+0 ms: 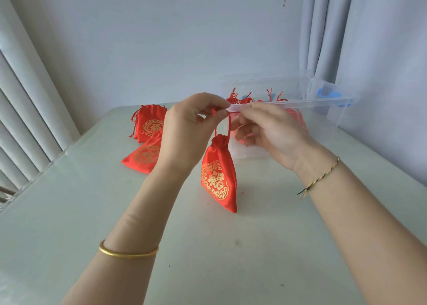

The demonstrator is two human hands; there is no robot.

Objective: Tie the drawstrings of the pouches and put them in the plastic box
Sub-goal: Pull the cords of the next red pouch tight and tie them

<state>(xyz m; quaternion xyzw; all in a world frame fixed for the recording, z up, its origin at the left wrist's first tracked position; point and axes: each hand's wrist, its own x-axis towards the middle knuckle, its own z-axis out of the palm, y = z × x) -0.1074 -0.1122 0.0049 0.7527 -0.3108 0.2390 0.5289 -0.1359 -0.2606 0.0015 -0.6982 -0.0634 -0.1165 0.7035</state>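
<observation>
head view | left hand (pixel 191 124) raised, fingers curled, pinching the red drawstring (pixel 229 122) | right hand (pixel 268 131) opposite, palm turned inward, pinching the same string's other end | pouch (pixel 218 177) dangles cinched between them, bottom corner about at the table (pixel 208 247) | plastic box (pixel 323 101) right behind, tied pouches inside | two loose pouches (pixel 147 143) lie back left

Three pouches (pixel 218 177) (pixel 151 125) (pixel 143 155) outside one plastic box (pixel 300 101).

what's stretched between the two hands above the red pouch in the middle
A red drawstring runs between the left hand and the right hand, both pinching it, and drops to the pouch below. The head view shows this.
</observation>
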